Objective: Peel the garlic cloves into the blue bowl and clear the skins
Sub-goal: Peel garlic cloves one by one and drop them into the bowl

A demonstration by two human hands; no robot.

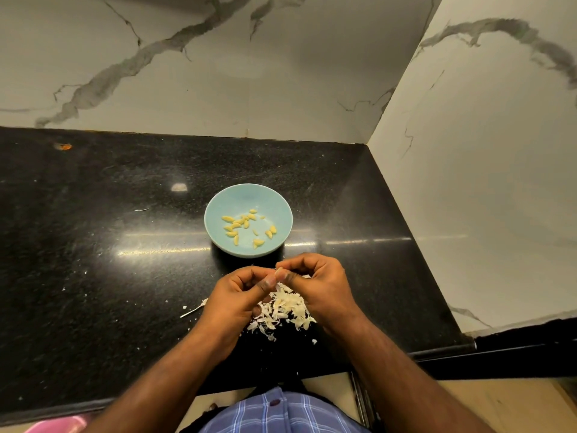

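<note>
Black speckled worktop [93,245] in a corner, white veined marble walls [187,73] at the back and right side.

Both hands are raised just above the worktop near its front edge, fingertips meeting. Left hand [237,295]: fingers curled, thumb and forefinger pinching a garlic clove [278,271]. Right hand [318,282]: fingers curled too, fingertips on the same clove from the other side. Only a small pale tip of the clove shows between the fingers; can't tell how much skin is on it.

Directly under the hands, a pile of white skins [287,310] lies on the worktop near the front edge, partly hidden by both hands. Loose flakes scattered around it, plus a thin pale stem piece [192,310] just left of the left hand.

Blue bowl [274,201] sits just behind the hands, toward the worktop's middle, upright. Inside it, a bunch of yellowish peeled cloves [235,225], mostly left of centre, a few toward the right.

Small orange speck [64,147] at the back left edge of the worktop. Blue checked shirt [281,414] at the bottom of view.
</note>
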